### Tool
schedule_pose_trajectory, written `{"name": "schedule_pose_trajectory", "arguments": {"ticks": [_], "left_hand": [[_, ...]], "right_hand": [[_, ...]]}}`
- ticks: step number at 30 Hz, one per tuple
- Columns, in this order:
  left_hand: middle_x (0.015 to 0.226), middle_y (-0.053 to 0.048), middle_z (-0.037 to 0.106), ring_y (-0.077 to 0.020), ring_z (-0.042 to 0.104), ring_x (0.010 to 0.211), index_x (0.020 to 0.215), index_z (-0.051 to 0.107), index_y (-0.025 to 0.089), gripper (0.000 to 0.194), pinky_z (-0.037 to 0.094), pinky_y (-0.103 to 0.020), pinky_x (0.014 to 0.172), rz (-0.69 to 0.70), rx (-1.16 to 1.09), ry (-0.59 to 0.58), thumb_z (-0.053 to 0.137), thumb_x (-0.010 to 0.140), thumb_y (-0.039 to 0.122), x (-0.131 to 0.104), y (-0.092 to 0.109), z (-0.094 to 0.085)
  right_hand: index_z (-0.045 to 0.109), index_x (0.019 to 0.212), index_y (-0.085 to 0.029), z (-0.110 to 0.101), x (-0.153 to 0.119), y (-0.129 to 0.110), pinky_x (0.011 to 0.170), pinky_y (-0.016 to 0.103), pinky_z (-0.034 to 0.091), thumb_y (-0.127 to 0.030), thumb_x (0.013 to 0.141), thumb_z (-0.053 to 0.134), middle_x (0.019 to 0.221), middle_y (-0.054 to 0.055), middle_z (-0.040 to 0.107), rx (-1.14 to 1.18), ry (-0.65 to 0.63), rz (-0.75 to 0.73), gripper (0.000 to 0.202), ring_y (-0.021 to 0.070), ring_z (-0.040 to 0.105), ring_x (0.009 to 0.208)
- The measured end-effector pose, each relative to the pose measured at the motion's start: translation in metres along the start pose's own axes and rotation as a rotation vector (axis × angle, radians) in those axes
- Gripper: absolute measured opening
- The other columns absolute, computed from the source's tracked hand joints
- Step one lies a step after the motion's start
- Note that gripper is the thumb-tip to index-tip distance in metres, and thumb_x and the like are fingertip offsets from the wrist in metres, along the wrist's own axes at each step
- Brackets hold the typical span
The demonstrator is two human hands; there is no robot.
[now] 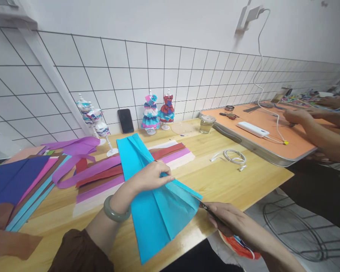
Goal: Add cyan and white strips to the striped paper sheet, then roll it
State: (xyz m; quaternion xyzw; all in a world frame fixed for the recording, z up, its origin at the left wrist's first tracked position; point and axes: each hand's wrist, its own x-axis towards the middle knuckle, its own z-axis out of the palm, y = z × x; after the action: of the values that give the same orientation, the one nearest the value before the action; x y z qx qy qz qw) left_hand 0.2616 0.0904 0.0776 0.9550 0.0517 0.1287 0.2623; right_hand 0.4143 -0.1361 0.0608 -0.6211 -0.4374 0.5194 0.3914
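A large folded sheet of bright blue crepe paper lies across the front of the wooden table, partly lifted. My left hand grips its folded upper part, thumb on top and fingers curled round the fold. At the sheet's right corner, my right hand holds dark-handled scissors, whose blades meet the paper edge. How far the blades are apart cannot be made out. Beneath and behind the blue sheet lie strips of purple, dark red and white paper.
Left are stacked dark blue sheets and a purple strip. Small dressed mannequins, a phone and a lidded glass cup stand behind. A coiled cable lies right; another person's hands are over the orange table.
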Motion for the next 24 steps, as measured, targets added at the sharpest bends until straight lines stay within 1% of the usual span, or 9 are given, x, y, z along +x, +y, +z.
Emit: {"name": "schedule_pose_trajectory", "arguments": {"ticks": [6,11,17,24], "left_hand": [[0.073,-0.002,0.061,-0.0127,0.054,0.073,0.073,0.059,0.015,0.021,0.039,-0.024,0.069,-0.002,0.019,-0.009,0.051,0.083,0.032,0.000,-0.001,0.002],[0.073,-0.002,0.061,-0.0129,0.054,0.072,0.074,0.060,0.015,0.021,0.039,-0.024,0.068,-0.002,0.030,-0.017,0.051,0.083,0.032,0.001,-0.001,0.003],[0.074,-0.002,0.061,-0.0123,0.054,0.072,0.074,0.059,0.015,0.021,0.039,-0.023,0.068,0.012,0.038,-0.028,0.051,0.083,0.031,0.002,-0.001,0.005],[0.074,-0.002,0.061,-0.0128,0.054,0.072,0.074,0.059,0.015,0.021,0.039,-0.024,0.068,0.011,0.047,-0.034,0.051,0.083,0.032,0.002,-0.002,0.005]], "right_hand": [[0.040,0.063,-0.017,0.001,0.006,0.002,0.045,0.022,0.017,-0.051,0.087,0.035,0.055,-0.005,0.029,0.057,-0.008,-0.005,0.042,0.0060,0.025,0.047],[0.043,0.065,-0.016,0.003,0.010,0.002,0.044,0.021,0.017,-0.054,0.086,0.034,0.053,-0.005,0.028,0.033,-0.009,0.003,0.045,0.0061,0.025,0.047],[0.043,0.065,-0.016,0.002,0.016,0.001,0.043,0.021,0.015,-0.053,0.087,0.034,0.051,-0.006,0.027,0.058,-0.030,-0.015,0.044,0.0054,0.023,0.045],[0.041,0.064,-0.016,0.003,0.020,-0.004,0.040,0.021,0.012,-0.054,0.085,0.038,0.049,-0.008,0.024,0.080,-0.074,0.021,0.043,0.0040,0.020,0.042]]}}
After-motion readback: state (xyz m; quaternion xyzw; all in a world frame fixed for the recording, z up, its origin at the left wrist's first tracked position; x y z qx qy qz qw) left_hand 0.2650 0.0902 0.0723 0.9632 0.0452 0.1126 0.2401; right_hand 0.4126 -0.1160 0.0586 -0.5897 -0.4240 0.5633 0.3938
